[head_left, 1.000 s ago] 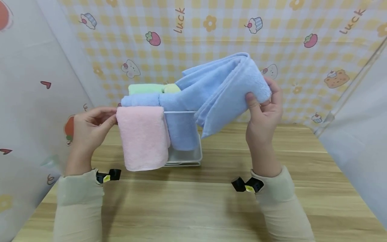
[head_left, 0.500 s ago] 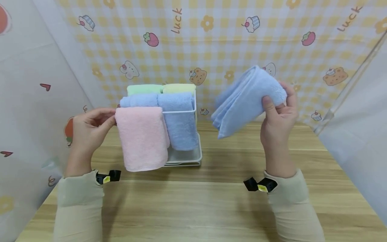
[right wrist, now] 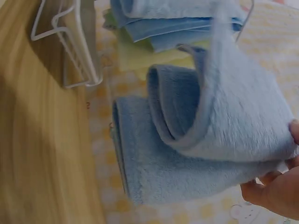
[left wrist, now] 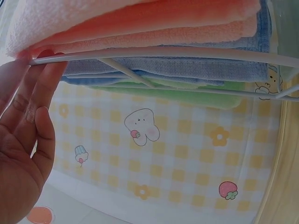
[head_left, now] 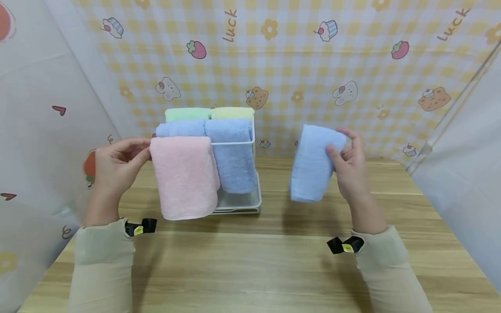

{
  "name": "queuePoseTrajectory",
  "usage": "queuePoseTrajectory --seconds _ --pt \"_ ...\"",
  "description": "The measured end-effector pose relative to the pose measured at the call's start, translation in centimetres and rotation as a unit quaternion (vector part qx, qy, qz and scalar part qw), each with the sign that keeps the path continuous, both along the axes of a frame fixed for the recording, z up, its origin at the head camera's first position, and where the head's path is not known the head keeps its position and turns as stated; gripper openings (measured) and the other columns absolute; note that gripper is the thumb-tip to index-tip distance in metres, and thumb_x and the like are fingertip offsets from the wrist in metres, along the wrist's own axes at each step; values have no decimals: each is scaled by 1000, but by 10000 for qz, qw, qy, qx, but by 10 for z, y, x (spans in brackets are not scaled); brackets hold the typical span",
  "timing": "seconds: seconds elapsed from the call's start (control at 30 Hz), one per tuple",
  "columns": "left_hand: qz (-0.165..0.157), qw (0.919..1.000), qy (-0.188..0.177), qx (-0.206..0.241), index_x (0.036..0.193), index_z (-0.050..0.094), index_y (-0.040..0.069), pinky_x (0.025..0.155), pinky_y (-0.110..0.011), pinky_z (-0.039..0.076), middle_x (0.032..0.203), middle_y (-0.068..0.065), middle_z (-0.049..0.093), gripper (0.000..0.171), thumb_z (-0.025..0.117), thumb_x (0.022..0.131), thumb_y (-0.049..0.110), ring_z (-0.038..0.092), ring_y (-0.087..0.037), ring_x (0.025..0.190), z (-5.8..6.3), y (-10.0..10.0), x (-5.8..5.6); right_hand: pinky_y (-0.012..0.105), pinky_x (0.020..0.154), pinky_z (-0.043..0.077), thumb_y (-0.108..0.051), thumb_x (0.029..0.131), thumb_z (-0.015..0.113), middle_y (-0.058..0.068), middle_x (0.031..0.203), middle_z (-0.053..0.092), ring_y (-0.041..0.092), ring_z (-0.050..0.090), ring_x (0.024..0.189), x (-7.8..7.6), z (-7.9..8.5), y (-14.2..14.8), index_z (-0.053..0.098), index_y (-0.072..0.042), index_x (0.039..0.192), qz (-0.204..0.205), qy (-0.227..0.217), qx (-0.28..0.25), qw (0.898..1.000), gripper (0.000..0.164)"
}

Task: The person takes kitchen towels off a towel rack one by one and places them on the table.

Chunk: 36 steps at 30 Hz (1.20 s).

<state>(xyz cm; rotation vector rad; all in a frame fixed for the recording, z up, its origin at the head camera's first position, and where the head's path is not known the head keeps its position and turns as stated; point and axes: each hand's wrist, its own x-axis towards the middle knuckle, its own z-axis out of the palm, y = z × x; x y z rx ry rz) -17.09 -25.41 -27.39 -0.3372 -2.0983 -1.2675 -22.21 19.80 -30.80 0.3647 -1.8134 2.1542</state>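
Yellow-checked cloth point(head_left: 297, 65) hangs behind the wood-grain tabletop point(head_left: 250, 274). Above it, a folded light-blue towel point(head_left: 314, 167) is pinched by the right hand point(head_left: 352, 167), apart from the white rack point(head_left: 240, 201); the left hand point(head_left: 115, 167) pinches its rail point(left wrist: 163, 52) beside the pink towel point(head_left: 185, 180).

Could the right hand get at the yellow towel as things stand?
Probably not straight away: the right hand is holding a folded blue towel, and another blue towel hangs in front of the yellow towel, though its top edge shows in the head view.
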Motion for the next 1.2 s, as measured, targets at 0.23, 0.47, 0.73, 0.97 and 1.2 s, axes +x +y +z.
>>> queuePoseTrajectory --seconds 0.23,0.47,0.73,0.97,1.2 --pt "18 10000 -60 -12 104 70 -13 70 -9 54 85 27 70 16 67 89 -7 66 4 70 0 0 2 25 83 57 7 90 64 -5 117 59 12 63 102 -15 -21 -5 17 -17 144 882 -873 1192 9851 75" --pt "65 9999 -91 -24 107 70 -12 70 -9 54 86 28 69 19 67 89 -6 66 4 71 0 0 1 26 84 56 12 89 60 13 139 43 13 60 106 -30 -40 -13 9 -19 149 1475 -980 1410 9740 85" --pt "-50 9999 -16 -102 107 70 -14 71 -8 54 88 29 69 20 67 89 -9 66 5 71 1 -1 2 21 82 56 8 92 61 14 161 25 18 50 117 -57 -60 -32 15 -12 158 1558 -1299 1614 9658 83" --pt "-138 9998 105 -74 106 69 -15 71 -9 54 89 28 70 19 66 88 -12 67 5 71 1 -1 1 16 84 52 10 92 59 20 157 29 24 45 127 -80 -75 -41 18 -6 157 1382 -1351 1409 9710 79" --pt "-286 9992 255 -63 104 69 -17 69 -9 54 88 26 71 19 66 85 -17 67 4 70 0 -2 0 19 78 56 8 95 57 19 157 32 11 52 112 -100 -88 -37 22 -10 158 1359 -1863 889 9690 75"
